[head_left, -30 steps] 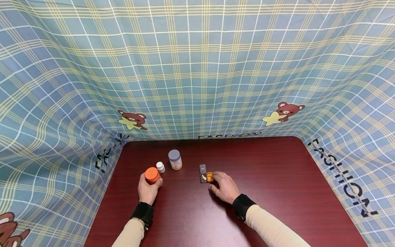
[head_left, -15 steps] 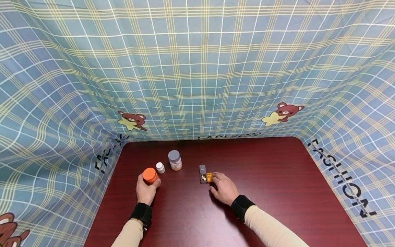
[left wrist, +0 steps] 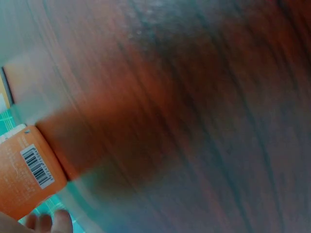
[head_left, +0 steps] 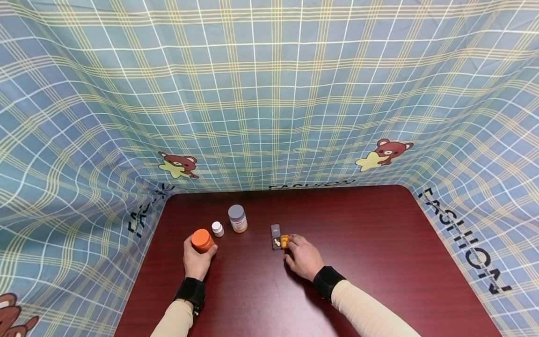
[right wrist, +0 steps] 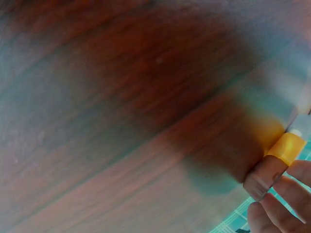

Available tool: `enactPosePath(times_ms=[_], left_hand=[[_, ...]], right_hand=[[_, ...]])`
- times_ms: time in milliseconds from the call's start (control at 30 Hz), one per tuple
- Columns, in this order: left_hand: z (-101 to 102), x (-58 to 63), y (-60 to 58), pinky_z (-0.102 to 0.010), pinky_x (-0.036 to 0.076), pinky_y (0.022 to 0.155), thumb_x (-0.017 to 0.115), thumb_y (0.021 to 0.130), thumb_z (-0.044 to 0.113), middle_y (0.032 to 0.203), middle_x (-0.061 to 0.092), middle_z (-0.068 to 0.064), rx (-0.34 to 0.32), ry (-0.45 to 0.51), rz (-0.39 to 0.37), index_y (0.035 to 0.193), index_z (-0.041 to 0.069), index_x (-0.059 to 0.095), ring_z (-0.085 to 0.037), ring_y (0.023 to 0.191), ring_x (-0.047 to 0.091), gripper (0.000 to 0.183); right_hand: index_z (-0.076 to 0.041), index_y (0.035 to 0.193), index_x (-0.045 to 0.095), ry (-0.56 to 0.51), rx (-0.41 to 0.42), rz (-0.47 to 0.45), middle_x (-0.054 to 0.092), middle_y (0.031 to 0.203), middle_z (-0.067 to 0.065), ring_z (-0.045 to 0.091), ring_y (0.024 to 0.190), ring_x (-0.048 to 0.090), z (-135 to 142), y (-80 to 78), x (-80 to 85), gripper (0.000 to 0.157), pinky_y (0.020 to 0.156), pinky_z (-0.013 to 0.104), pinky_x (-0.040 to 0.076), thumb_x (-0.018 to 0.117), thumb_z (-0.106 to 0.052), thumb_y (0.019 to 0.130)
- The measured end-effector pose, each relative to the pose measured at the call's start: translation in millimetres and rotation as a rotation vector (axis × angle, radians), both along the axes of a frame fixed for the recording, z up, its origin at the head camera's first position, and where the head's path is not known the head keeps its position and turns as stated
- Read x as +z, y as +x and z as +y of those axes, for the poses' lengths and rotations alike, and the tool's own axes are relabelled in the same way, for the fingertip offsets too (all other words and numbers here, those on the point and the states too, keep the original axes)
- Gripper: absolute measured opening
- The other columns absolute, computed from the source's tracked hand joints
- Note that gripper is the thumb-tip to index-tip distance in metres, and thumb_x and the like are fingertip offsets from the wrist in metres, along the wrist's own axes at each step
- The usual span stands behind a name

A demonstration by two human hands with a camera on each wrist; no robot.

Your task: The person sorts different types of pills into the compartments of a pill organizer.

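My left hand [head_left: 196, 263] grips an orange bottle [head_left: 202, 239] at the table's left; in the left wrist view a barcode shows on the orange bottle [left wrist: 29, 170]. At mid-table lies a small pill box [head_left: 276, 242], one grey lid swung back. Pale pills sit in one compartment and orange ones [head_left: 284, 241] in the one beside it. My right hand [head_left: 306, 258] holds the box's right end between thumb and fingers, partly covering it. In the right wrist view, curled fingers [right wrist: 286, 194] lie against the pill box [right wrist: 286, 148].
A small white bottle [head_left: 217, 229] stands just right of the orange one. Behind it is a larger jar [head_left: 237, 219] with a grey lid. The dark red table [head_left: 358, 224] is bounded by hanging checked cloth [head_left: 278, 117] at the back and sides.
My left hand has shifted slightly left with the orange bottle, away from the small white bottle. The right hand stays at the pill box.
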State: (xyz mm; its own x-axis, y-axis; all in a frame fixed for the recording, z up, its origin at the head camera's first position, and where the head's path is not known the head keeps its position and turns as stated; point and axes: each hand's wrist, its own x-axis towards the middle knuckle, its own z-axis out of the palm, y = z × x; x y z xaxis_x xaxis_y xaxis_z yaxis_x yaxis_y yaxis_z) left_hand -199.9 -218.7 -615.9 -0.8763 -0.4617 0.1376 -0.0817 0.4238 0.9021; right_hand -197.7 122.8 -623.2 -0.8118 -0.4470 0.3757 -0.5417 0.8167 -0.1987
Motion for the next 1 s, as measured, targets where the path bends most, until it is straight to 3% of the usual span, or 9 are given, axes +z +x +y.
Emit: enactPosePath(times_ms=[133,300,467,600,700,800,900,1000], left_hand=[[8,10.1,1.7,-0.051,0.024,0.108,0.084,0.072,0.021,0.142,0.032,-0.021,0.047,0.061,0.121,0.144,0.002,0.024,-0.035,0.13,0.031,0.095],[27,37.5,1.4,-0.046,0.023,0.107,0.08,0.076,0.019,0.142,0.033,-0.014,0.1,0.021,0.331,0.143,0.006,0.032,-0.03,0.13,0.028,0.083],[52,62.2,-3.6,-0.037,0.024,0.102,0.076,0.076,0.009,0.138,0.042,-0.013,0.041,-0.017,0.526,0.139,0.002,0.04,-0.028,0.125,0.031,0.072],[75,80.0,-0.7,-0.03,0.024,0.099,0.07,0.078,0.003,0.134,0.046,-0.02,-0.046,-0.003,0.605,0.134,-0.004,0.043,-0.033,0.121,0.036,0.063],[93,95.4,8.1,-0.024,0.027,0.097,0.064,0.08,-0.005,0.128,0.045,-0.03,-0.125,0.076,0.62,0.128,-0.014,0.042,-0.039,0.115,0.039,0.053],[109,98.7,14.3,-0.024,0.034,0.097,0.059,0.084,-0.01,0.123,0.047,-0.033,-0.201,0.167,0.56,0.124,-0.018,0.042,-0.04,0.113,0.044,0.045],[122,78.0,10.4,-0.032,0.042,0.094,0.059,0.088,-0.006,0.12,0.051,-0.028,-0.26,0.228,0.449,0.123,-0.013,0.046,-0.039,0.11,0.051,0.038],[138,47.9,5.3,-0.038,0.046,0.088,0.06,0.091,0.003,0.115,0.056,-0.023,-0.292,0.256,0.305,0.119,-0.006,0.051,-0.035,0.103,0.057,0.031]], right_hand=[[-0.003,0.1,0.066,0.018,-0.009,-0.01,0.062,0.116,0.015,0.032,0.114,0.055,0,0.3,-0.5,0.031,0.098,0.042,0.043,0.071,-0.023,0.077],[-0.004,0.099,0.067,0.021,-0.016,-0.003,0.063,0.116,0.014,0.03,0.114,0.056,2,-0.6,-4.0,0.03,0.099,0.04,0.043,0.07,-0.025,0.077],[-0.005,0.096,0.066,0.011,-0.005,0.027,0.064,0.113,0.014,0.031,0.112,0.057,0,-2.7,-4.8,0.029,0.098,0.042,0.043,0.07,-0.026,0.076],[-0.005,0.094,0.066,0.023,0.001,0.038,0.064,0.111,0.013,0.03,0.11,0.057,-2,-3.8,-5.4,0.029,0.099,0.041,0.042,0.07,-0.027,0.076],[-0.005,0.093,0.066,0.022,0.006,0.036,0.063,0.111,0.014,0.03,0.109,0.058,-3,-3.2,-5.7,0.029,0.099,0.041,0.042,0.071,-0.027,0.075],[-0.004,0.093,0.066,0.018,0.004,0.042,0.064,0.11,0.015,0.031,0.108,0.058,-4,-2.0,-4.4,0.03,0.099,0.042,0.043,0.071,-0.026,0.075],[-0.004,0.092,0.066,0.027,-0.01,0.055,0.063,0.108,0.014,0.03,0.106,0.059,-5,-1.5,-3.2,0.029,0.097,0.042,0.044,0.071,-0.027,0.074],[-0.006,0.089,0.066,0.041,-0.035,0.06,0.063,0.107,0.012,0.028,0.104,0.06,-7,-2.1,-4.0,0.027,0.093,0.039,0.048,0.071,-0.027,0.074]])
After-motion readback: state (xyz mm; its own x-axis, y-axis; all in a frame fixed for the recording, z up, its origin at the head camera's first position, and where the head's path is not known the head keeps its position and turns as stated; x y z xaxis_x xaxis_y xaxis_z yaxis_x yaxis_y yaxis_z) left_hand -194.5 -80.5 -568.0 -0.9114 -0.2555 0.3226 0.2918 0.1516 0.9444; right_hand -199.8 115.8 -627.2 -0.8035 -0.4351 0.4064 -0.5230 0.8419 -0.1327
